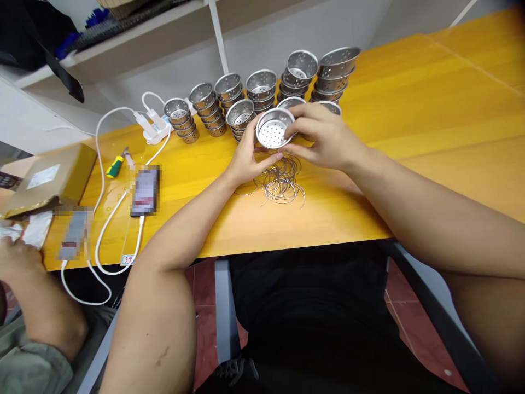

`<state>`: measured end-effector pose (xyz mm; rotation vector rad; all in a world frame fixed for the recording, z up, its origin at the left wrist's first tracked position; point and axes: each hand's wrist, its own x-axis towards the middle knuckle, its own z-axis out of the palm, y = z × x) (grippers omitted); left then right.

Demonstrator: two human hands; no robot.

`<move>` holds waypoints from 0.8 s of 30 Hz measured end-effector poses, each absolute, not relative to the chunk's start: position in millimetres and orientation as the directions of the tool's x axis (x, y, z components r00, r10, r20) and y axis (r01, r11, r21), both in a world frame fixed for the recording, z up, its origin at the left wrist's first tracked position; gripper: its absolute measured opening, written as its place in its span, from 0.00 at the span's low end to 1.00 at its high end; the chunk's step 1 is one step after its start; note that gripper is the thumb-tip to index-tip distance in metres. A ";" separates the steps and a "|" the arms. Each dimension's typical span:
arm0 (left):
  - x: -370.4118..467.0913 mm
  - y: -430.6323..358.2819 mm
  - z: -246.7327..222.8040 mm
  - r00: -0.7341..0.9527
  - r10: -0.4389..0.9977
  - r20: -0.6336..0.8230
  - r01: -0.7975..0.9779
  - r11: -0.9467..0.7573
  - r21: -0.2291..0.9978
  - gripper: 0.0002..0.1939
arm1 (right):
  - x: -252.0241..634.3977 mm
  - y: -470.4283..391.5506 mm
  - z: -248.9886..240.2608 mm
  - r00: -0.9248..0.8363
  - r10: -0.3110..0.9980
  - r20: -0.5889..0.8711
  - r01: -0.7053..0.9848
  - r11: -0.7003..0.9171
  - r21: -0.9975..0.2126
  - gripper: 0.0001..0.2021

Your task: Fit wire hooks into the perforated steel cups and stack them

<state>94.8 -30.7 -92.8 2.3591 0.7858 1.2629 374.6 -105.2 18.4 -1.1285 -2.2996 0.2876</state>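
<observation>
Between my two hands is a small perforated metal cup (273, 131), tilted so that its holed bottom faces me. My left hand (247, 156) grips its left side and underside, thumb stretched along below the cup. My right hand (322, 134) is closed on the right rim, with fingertips reaching inside the cup. Below the hands lies a loose heap of thin curved wire rings (285, 183) on the yellow table (328, 213). Just behind my hands stand stacks of similar perforated cups (261, 85), partly hidden by the hands.
To the left lie a phone (144, 191) on a white cable, a green-and-yellow screwdriver (115, 166), a power strip (156, 130) with plugs and a cardboard box (53, 178). Another person's hand (20, 260) is at the far left, near a second phone (76, 232).
</observation>
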 end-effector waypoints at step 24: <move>87.0 -6.3 -103.6 0.339 0.589 0.733 0.424 -0.792 0.440 0.54 | 348.6 -98.3 -26.2 -0.543 0.832 0.118 0.728 0.536 -0.428 0.04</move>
